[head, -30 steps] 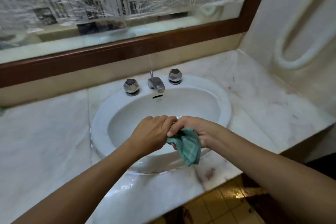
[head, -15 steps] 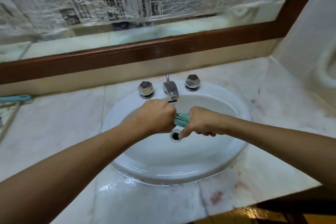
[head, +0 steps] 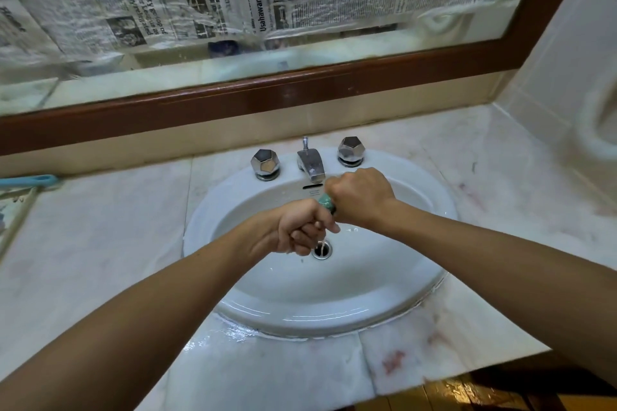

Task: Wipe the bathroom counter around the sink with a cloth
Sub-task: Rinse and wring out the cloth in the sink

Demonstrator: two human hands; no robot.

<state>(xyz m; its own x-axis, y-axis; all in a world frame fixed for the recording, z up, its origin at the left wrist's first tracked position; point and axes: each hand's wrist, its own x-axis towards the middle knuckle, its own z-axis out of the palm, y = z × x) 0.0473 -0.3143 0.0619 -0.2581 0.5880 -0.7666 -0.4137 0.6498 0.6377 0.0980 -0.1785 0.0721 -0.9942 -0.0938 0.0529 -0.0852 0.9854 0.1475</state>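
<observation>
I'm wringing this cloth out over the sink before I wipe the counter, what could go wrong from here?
1. The right hand twists the cloth just beside the faucet; the knuckles could knock it.
2. The pooled water on the counter in front of the sink may run off the edge.
3. A cloth left soggy may smear the reddish stain rather than lift it.
</observation>
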